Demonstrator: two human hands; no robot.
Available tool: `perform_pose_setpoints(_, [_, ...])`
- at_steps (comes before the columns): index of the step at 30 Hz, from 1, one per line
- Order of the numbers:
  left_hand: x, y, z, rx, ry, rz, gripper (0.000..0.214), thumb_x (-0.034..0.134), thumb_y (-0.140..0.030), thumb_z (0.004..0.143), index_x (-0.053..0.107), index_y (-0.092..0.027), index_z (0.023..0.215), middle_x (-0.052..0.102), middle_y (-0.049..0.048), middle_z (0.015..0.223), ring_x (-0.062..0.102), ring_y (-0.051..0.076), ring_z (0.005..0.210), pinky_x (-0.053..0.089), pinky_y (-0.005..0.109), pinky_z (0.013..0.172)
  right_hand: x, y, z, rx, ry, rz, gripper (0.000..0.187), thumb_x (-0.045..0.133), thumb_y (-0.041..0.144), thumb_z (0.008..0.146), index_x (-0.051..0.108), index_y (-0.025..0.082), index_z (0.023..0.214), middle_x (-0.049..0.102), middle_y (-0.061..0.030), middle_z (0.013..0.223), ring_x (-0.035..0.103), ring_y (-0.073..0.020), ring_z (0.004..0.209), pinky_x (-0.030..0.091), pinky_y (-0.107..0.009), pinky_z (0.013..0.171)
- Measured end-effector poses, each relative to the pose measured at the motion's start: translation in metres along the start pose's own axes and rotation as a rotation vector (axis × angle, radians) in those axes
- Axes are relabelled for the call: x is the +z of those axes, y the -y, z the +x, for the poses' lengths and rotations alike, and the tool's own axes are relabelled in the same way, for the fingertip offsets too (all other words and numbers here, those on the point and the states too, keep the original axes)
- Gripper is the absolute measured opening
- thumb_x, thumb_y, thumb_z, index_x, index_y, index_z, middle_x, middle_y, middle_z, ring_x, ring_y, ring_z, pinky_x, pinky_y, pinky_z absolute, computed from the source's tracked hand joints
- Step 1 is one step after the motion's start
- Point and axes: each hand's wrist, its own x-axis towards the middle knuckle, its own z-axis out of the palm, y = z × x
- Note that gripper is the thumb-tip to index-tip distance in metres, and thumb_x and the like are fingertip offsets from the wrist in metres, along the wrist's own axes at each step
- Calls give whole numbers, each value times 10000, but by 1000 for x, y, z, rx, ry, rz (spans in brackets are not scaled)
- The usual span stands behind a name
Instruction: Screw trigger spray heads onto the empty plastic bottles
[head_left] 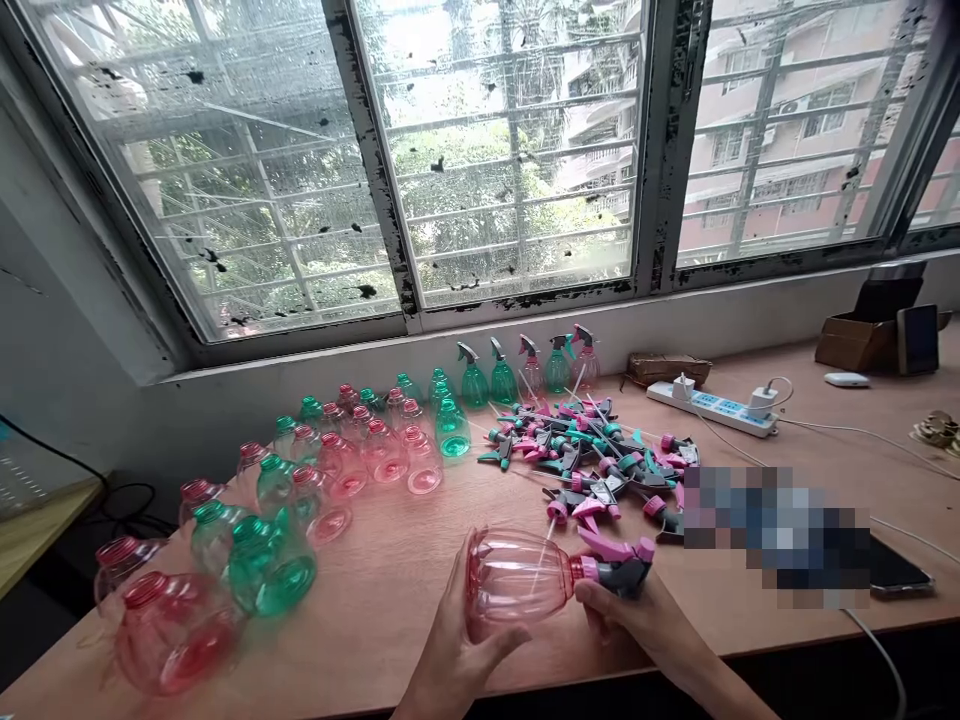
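A clear pink spray bottle (521, 575) lies sideways in the air just above the front of the table, its base to the left. My left hand (461, 630) wraps round the base end. At the neck, my right hand (634, 610) grips the pink collar and the grey-and-pink trigger sprayer (615, 562), which sits on the bottle mouth. Through the clear wall a thin dip tube shows inside. How tightly the collar is screwed on I cannot tell. Just beyond my hands spreads a pile of loose trigger sprayers (600, 460) in pink, green and grey.
Open pink and green bottles (386, 450) stand in rows on the left of the wooden table (360, 620). Several bottles with sprayers (502, 380) line the wall. A power strip (712, 408), cables and a partly blurred phone (896, 570) lie at right, a cardboard box (855, 342) behind.
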Motion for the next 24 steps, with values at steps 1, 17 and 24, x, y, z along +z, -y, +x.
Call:
perform_pose_setpoints(1, [0,0,0,-5,0,-10,998,854,-431,789,287,-294,1598,492,155,1575,418,412,1474,373,591,1195,0,0,1,-5,1,9,419,802,571,775,733,158,748,634,16,501,538,-132,443,428,-255,461])
perform_pose_setpoints(17, [2,3,2,-77,53,-160,1006,845,-527,761,310,-278,1575,528,158,1529,514,395,1388,339,556,1207,-2,-6,2,3,43,-19,472,778,577,792,675,159,598,635,-9,513,537,-131,459,407,-260,477])
perform_pose_setpoints(24, [5,10,2,-30,-17,-100,1138,856,-500,752,148,-306,1622,540,115,1492,510,356,1377,281,500,1232,-2,-5,2,71,-6,11,503,773,643,762,683,153,690,614,12,492,542,-129,456,416,-246,470])
